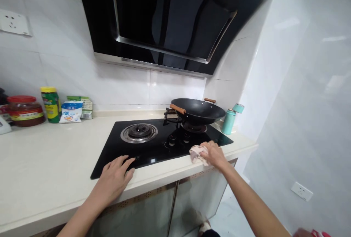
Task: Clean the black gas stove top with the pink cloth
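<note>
My right hand (214,153) grips a crumpled pale pink cloth (197,153), pressed on the front edge of the black glass gas stove (148,158) and the counter rim. Resting with fingers spread, my left hand (116,175) touches the stove's front left corner and holds nothing. The left burner (139,132) is bare. A black wok (196,109) with wooden handles sits over the right burner (194,127). Two control knobs (172,140) stand between the burners, just left of the cloth.
A turquoise bottle (228,121) stands right of the wok by the wall. On the left counter (55,160) are a red-lidded jar (26,112), a green bottle with yellow cap (51,105) and seasoning packets (71,112). A black range hood (175,21) hangs low above.
</note>
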Motion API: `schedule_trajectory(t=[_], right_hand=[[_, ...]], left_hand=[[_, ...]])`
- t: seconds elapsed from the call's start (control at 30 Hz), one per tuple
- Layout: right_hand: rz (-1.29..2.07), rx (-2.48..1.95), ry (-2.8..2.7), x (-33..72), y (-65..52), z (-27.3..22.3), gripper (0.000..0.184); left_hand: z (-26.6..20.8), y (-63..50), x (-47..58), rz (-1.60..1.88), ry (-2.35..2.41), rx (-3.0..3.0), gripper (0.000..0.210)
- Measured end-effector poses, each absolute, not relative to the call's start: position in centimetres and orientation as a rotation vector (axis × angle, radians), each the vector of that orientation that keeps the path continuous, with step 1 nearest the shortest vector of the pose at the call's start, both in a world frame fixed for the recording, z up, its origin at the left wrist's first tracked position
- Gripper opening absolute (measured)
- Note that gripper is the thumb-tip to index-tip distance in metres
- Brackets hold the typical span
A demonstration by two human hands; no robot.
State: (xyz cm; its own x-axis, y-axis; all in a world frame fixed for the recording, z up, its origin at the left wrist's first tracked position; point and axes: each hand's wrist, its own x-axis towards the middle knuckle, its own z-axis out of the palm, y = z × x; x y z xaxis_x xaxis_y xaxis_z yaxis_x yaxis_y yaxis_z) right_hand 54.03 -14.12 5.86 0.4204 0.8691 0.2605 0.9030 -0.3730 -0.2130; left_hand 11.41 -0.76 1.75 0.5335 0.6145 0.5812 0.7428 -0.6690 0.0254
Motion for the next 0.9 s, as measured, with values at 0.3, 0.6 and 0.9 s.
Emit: schedule_trajectory(t=[0.3, 0.6, 0.9], right_hand=[[-0.296, -2.712, -0.959, 67.2, -16.9, 4.9, 0.035], [-0.532, -2.915, -0.765, 73.6, -23.7, 6.8, 0.021], [-0.396, -2.751, -0.962, 72.2, -17.0, 6.4, 0.043]], left_hand=[[1.0, 0.5, 10.8, -0.819, -1.096, -2.527, 0.052], [0.5, 1.2, 10.7, -0.791, -1.078, -2.487, 0.050], [0.2, 1.3, 10.6, -0.777, -1.078, -2.457, 0.047]])
